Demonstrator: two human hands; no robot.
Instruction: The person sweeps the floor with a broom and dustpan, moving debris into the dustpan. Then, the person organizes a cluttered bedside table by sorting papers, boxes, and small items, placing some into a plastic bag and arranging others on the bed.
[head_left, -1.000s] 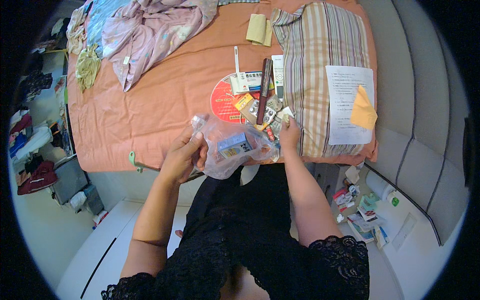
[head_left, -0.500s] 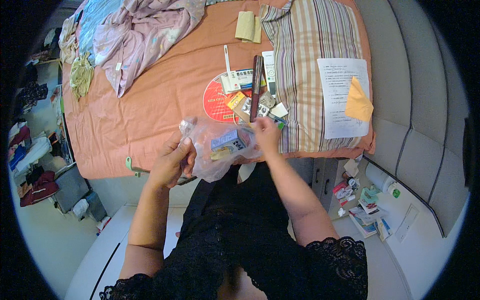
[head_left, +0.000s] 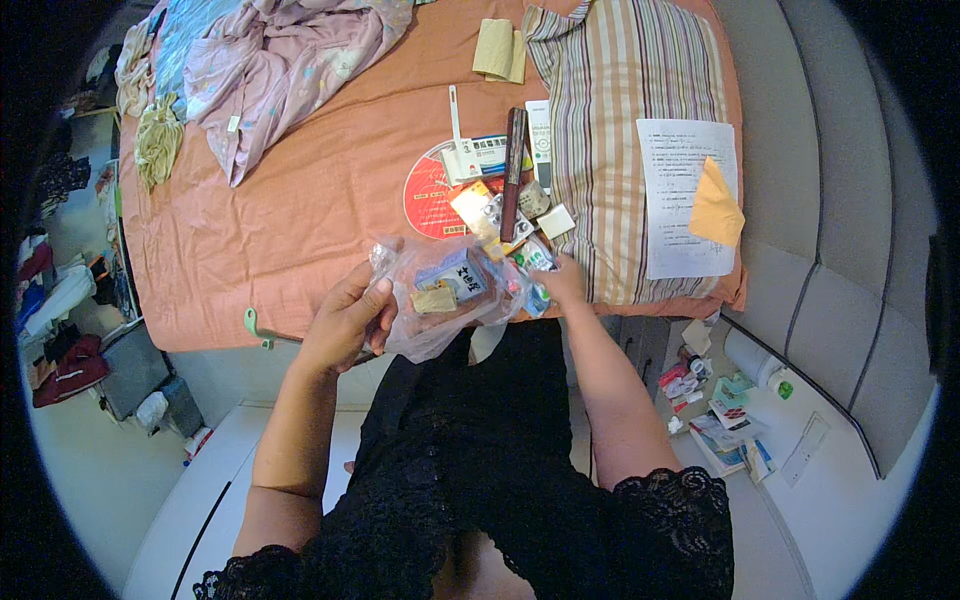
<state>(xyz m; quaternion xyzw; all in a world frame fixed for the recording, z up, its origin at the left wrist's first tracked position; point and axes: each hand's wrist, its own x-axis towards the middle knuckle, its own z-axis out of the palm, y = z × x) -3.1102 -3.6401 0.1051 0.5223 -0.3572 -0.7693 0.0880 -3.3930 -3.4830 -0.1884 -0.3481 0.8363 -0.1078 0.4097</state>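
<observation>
My left hand point(head_left: 350, 312) is closed on the gathered edge of a clear plastic bag point(head_left: 418, 338), just in front of the bed. Inside the bag, a blue and white box point(head_left: 462, 279) and a small tan piece point(head_left: 434, 299) show through. At the bag's right side, my right hand point(head_left: 566, 281) pinches a small white, green and blue packet point(head_left: 535, 258), partly hidden by the fingers. Just beyond lies a pile: a dark brown wooden stick point(head_left: 513, 175), a white square piece point(head_left: 556, 221), a yellow-topped packet point(head_left: 470, 203) and a red round fan point(head_left: 424, 198).
On the orange-sheeted bed point(head_left: 270, 260) lie a striped pillow point(head_left: 610, 190), a printed sheet point(head_left: 668, 200) under an orange paper point(head_left: 716, 208), a white remote point(head_left: 540, 130) and a pink blanket point(head_left: 270, 80). A nightstand with clutter point(head_left: 725, 420) stands at right.
My right hand has come from the near end of the wooden stick toward me and right, now with the small packet. The bag has spread wider, showing more of the box.
</observation>
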